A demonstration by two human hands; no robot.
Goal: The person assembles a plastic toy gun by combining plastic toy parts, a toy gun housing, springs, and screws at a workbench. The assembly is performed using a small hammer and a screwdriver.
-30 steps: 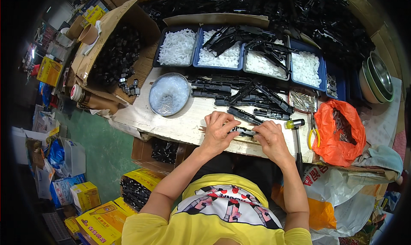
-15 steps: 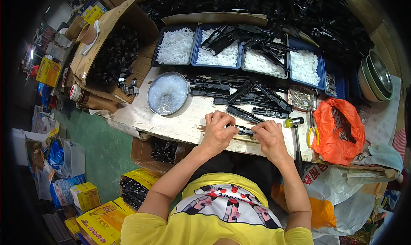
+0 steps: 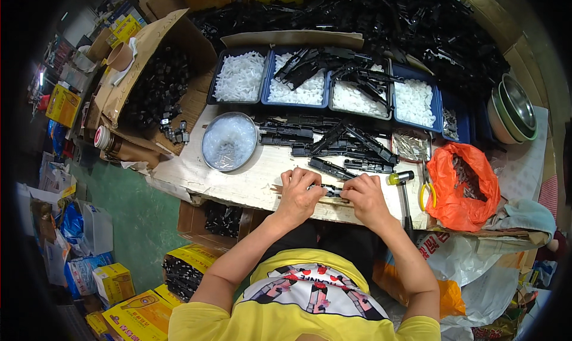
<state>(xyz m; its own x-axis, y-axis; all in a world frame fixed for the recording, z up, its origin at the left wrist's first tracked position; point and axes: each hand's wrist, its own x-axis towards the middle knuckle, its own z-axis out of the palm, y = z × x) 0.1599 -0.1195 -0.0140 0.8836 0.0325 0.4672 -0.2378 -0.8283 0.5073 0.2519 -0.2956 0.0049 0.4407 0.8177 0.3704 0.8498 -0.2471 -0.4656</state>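
Pinched between both my hands at the table's front edge is a long black plastic part (image 3: pixel 332 192), with a pale bit showing in its middle. My left hand (image 3: pixel 299 193) grips its left end, and the fingers of my right hand (image 3: pixel 366 199) close on its right end. Fingers hide both ends. Just beyond them lies another black part (image 3: pixel 331 169), in front of a heap of similar black parts (image 3: pixel 310 132). To the right of my right hand, a small mallet (image 3: pixel 403 179) with a yellow and black head lies with its handle toward me.
Blue bins (image 3: pixel 266 96) of small white pieces stand behind the heap. A round dish (image 3: pixel 204 151) of clear bits is at left, beside an open carton (image 3: pixel 107 96) of black pieces. Yellow-handled pliers (image 3: pixel 423 201) lie beside a red plastic bag (image 3: pixel 444 204) at right.
The whole view has shifted slightly, with the table lower in it. My right hand is a little closer to my left; both still hold the black plastic part.
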